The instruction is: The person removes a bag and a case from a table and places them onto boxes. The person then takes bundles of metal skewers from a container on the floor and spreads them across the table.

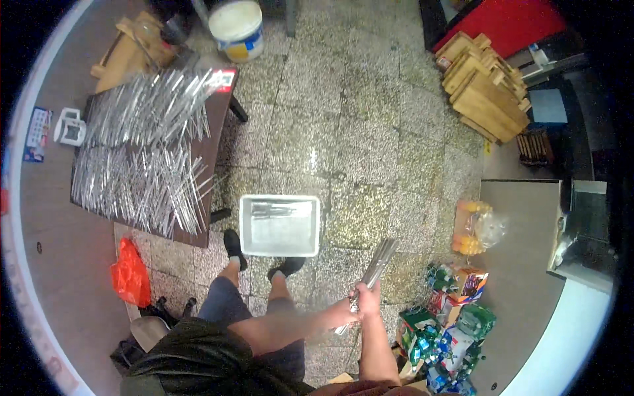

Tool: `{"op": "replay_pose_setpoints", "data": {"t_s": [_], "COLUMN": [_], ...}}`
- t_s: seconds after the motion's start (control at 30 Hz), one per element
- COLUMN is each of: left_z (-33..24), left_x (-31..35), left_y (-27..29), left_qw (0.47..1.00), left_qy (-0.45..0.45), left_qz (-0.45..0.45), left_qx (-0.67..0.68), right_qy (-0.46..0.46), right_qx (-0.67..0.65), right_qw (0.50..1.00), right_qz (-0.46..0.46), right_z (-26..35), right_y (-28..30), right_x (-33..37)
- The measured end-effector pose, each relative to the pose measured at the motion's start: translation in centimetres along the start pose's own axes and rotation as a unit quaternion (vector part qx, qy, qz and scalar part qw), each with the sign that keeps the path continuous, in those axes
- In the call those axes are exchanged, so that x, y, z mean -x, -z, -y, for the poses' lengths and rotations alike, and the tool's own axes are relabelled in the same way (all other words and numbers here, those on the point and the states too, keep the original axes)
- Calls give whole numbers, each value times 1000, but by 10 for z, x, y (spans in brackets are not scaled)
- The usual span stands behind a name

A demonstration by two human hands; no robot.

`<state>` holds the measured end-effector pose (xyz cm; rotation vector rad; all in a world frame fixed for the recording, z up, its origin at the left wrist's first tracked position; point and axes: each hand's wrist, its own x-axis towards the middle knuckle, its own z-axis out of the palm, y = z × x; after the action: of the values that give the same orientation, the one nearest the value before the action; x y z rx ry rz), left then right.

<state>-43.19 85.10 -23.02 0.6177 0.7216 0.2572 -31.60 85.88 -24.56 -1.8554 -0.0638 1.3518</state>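
A bundle of long, thin metal skewers [379, 263] slants up and away from my hands, at the right of the floor in front of me. My right hand [369, 300] is wrapped round its lower part. Close against it, my left hand [344, 313] is also closed on the bundle near the lower end, where short tips [341, 329] stick out below. Its fingers are partly hidden. Near my feet stands a white rectangular plastic tub [280, 252], with several similar skewers [282, 210] lying flat along its far side.
A dark table [212, 135] on the left bears two wide heaps of loose skewers [135, 188]. A white bucket [236, 30] stands beyond. Bottles and cartons [449, 343] crowd the lower right; wooden stools [485, 99] are stacked far right. A red bag [131, 272] lies left.
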Motion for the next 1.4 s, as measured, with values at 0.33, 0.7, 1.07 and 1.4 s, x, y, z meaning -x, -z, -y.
{"op": "replay_pose_setpoints", "data": {"t_s": [0.33,0.7,1.07,1.4], "left_z": [-148,-197,-169,-158], "left_x": [201,484,680,888], "left_y": [28,132,183,240], "left_qw": [990,969,952,926], "left_qy": [73,-145,-206,-230], "left_qz": [118,90,-123,-272], "left_qx": [15,-177,-192,-123], "right_qy": [114,185,240,181], "right_qx": [32,-187,12,45], "right_qw": [989,952,929,933], "right_qz": [87,159,281,306], "right_z": [90,35,-57,-128], "right_y": [-121,-313,-407,-542], "right_x": [211,468,561,700]}}
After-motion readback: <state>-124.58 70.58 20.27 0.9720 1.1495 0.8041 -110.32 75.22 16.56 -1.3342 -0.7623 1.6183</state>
